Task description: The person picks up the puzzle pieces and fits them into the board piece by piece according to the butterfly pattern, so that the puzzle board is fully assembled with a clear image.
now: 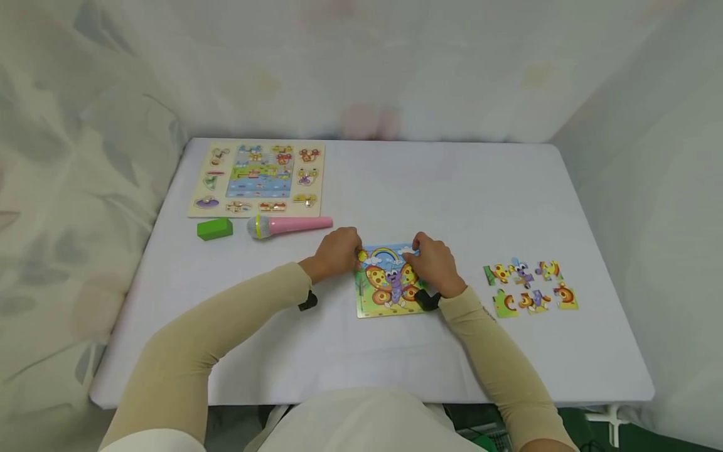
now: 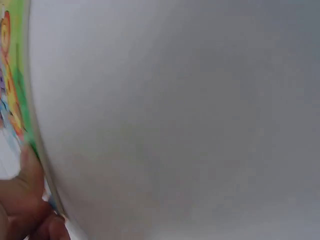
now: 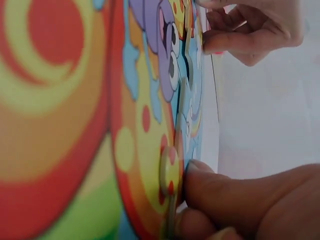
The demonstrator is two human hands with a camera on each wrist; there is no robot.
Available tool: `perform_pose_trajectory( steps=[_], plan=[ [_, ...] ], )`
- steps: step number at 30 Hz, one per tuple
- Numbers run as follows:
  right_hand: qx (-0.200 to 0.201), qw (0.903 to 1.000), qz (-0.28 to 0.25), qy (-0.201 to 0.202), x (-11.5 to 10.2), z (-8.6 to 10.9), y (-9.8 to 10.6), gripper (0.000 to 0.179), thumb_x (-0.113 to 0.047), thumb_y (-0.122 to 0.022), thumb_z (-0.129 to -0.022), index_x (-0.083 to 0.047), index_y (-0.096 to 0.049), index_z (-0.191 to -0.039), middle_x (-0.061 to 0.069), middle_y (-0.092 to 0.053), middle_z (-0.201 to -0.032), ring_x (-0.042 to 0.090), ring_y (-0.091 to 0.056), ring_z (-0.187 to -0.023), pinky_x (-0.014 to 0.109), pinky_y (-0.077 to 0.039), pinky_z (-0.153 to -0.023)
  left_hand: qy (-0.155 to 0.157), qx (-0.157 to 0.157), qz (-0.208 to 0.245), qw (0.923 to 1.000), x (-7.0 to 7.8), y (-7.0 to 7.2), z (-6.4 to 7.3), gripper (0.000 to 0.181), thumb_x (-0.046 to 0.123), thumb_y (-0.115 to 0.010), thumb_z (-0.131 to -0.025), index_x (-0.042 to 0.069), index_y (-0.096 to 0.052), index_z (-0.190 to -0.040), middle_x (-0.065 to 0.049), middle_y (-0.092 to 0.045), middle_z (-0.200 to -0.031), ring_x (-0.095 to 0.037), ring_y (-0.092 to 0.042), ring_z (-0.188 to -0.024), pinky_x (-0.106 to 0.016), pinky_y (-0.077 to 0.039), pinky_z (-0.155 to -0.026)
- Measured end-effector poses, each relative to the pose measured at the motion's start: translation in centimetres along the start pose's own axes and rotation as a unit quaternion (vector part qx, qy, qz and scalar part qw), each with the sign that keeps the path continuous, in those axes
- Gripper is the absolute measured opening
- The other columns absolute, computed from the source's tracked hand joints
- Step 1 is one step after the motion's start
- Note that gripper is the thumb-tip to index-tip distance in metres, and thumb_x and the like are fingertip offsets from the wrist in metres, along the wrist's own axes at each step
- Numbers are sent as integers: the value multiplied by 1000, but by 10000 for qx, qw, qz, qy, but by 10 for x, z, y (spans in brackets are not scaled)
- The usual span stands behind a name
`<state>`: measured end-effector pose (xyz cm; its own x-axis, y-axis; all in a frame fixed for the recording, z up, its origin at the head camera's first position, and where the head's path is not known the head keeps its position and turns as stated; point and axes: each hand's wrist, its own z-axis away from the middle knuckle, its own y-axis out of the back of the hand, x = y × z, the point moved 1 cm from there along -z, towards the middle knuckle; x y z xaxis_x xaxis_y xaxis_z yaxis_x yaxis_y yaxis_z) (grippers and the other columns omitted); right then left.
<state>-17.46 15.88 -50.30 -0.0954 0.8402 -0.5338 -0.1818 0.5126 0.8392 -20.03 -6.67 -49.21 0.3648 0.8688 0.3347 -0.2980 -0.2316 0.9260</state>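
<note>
A butterfly jigsaw puzzle (image 1: 391,301) lies on the white table in front of the person. My left hand (image 1: 339,252) is at its upper left corner; in the left wrist view the thumb (image 2: 31,167) lies on the picture face, with fingers round the board's edge. At the upper right, my right hand (image 1: 433,265) pinches a sky-coloured puzzle piece (image 3: 172,172) between thumb and fingers. Its rounded tab and cut edge stand slightly proud of the butterfly picture in the right wrist view. The fingers behind the piece are partly hidden.
Several loose jigsaw pieces (image 1: 535,305) lie in two rows at the right. To the upper left are a wooden peg puzzle board (image 1: 254,211), a green block (image 1: 214,229) and a pink toy microphone (image 1: 299,224). The table's front edge (image 1: 316,403) runs by the person's body.
</note>
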Motion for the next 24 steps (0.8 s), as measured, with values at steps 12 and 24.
perform_pose_trajectory(
  steps=[12, 24],
  plan=[
    [-176, 9992, -354, 96, 3, 1, 4, 24, -28, -61, -94, -5, -54, -98, 3, -48, -59, 16, -41, -47, 28, -32, -45, 347, 351, 432, 9978, 1, -4, -4, 24, 19, -87, -68, 5, -75, -84, -4, -62, -86, -19, -57, -79, -34, -50, -71],
    [-102, 9968, 207, -767, 58, 36, 83, 38, -30, -63, -92, 1, -59, -115, 18, -66, -89, 23, -57, -66, 34, -44, -59, -223, 88, 377, 9990, -9, -1, 3, 44, 26, -86, -71, 3, -74, -106, -7, -62, -91, -17, -52, -77, -31, -44, -69]
  ],
)
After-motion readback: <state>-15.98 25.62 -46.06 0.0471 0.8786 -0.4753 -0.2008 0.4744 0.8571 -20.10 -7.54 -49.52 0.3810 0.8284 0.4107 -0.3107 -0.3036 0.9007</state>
